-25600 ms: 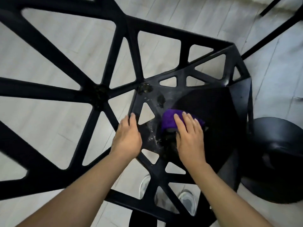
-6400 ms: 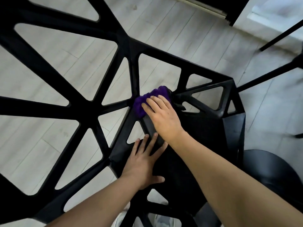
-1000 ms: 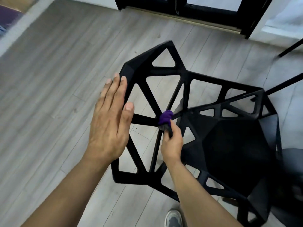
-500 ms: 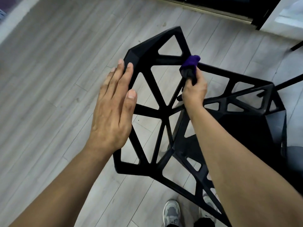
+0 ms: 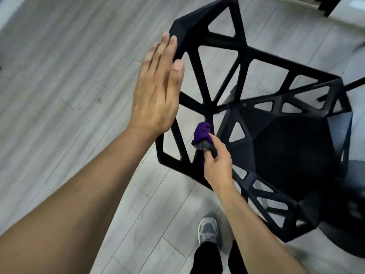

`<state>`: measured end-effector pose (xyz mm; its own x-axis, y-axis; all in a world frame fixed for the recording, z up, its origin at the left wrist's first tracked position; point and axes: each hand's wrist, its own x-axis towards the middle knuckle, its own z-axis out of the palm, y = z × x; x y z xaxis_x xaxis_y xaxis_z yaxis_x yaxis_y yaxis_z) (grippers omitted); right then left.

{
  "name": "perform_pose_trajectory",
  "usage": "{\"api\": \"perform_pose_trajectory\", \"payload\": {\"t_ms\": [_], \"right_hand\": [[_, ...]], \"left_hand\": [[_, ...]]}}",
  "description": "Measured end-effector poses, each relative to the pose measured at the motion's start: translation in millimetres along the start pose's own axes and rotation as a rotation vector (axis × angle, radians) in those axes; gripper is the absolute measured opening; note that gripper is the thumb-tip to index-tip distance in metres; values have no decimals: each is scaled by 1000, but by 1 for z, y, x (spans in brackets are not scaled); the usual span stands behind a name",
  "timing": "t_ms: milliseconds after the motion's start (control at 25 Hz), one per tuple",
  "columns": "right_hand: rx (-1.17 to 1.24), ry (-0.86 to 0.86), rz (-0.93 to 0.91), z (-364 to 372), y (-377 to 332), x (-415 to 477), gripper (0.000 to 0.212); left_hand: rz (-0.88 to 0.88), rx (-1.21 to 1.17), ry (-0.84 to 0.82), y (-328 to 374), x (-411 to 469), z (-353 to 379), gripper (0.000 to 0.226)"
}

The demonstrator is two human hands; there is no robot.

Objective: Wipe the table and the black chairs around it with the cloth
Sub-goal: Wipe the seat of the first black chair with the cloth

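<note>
So the purple cloth [image 5: 201, 131] is pinched round a backrest strut [image 5: 209, 119] of the black chair [image 5: 276, 147] by the right hand [image 5: 217, 165], just below the hub. The strut runs hub-to-near-rim, so lengthwise strokes are probably called for. The left hand [image 5: 158, 91] is held flat, fingers straight, at the backrest's outer edge.

Cloth [image 5: 202, 132] slid down (right hand [image 5: 217, 164]).
</note>
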<state>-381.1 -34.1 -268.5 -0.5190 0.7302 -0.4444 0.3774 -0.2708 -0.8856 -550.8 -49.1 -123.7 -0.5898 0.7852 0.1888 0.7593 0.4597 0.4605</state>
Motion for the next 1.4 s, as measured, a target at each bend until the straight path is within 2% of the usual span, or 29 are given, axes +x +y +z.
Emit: {"api": "perform_pose_trajectory", "payload": {"t_ms": [120,200,360,440,560,680,840,1000,1120,1240,1400], "right_hand": [[-73,-117,-20,-8,-2,-30,48],[-86,-136,-32,-11,-5,-47,47],[76,-130,-90,-3,-32,-80,46],[144,-105,-176,10,-54,-89,50],[88,-22,-277,20,-58,-100,49],[-58,-48,-200,9,-18,-111,42],[-372,-25,-270,-12,27,-112,49],[-498,32,-247,-24,49,-116,50],[-507,135,-180,-50,61,-117,47],[-384,223,-29,-80,52,-121,49],[-261,317,-25,-119,28,-147,48]], "left_hand": [[-23,1,1,0,0,0,60],[-39,0,-4,-1,0,0,58],[-28,5,-16,0,-2,-3,60],[-35,5,-22,1,-3,-3,60],[-33,3,-24,2,-3,-3,60],[-28,17,-24,-1,-2,-3,61],[-35,36,-17,-4,0,1,64],[-45,77,-11,-5,-2,-1,62],[-67,108,-34,8,-16,-6,60],[-100,153,-66,34,-52,-14,56],[-30,106,-161,77,-127,-22,51]]}}
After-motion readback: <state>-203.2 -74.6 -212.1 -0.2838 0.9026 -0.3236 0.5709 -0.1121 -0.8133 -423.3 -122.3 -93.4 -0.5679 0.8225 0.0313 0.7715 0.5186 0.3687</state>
